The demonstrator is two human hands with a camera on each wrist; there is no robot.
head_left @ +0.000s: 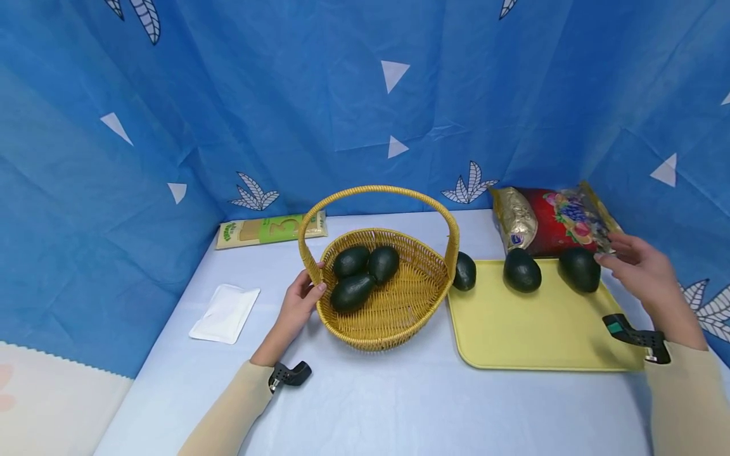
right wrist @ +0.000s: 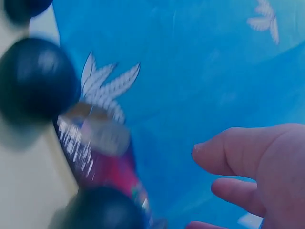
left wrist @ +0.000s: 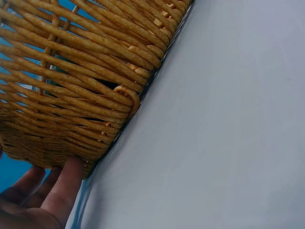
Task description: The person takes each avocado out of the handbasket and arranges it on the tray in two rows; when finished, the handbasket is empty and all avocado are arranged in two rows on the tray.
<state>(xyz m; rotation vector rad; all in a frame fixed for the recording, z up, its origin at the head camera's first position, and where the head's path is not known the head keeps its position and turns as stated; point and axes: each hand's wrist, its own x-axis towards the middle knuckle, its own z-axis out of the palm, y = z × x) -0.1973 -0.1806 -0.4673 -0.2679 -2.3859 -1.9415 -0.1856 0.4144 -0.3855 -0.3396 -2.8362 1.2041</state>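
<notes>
At the far left of the pale blue table (head_left: 399,405) lies a flat white pouch (head_left: 225,312), and beyond it, against the blue patterned curtain (head_left: 342,95), a green and tan packet (head_left: 270,230). The left hand (head_left: 300,303) rests against the near-left wall of the wicker basket (head_left: 393,310), fingers (left wrist: 64,188) straight along the weave and the thumb at the rim by the foot of the handle; they press on the basket rather than curl round it. Three dark green avocados (head_left: 362,272) lie touching one another in the left part of the basket. Just right of the basket, one avocado (head_left: 464,271) sits at the far-left corner of the yellow tray (head_left: 530,329). Two more stand along the tray's far edge: a middle avocado (head_left: 521,270) and a right avocado (head_left: 579,269). Behind them leans a red and gold snack bag (head_left: 550,220). The right hand (head_left: 647,271) hovers just right of the right avocado, fingers (right wrist: 233,150) loosely spread and holding nothing. The two hands are well apart.
</notes>
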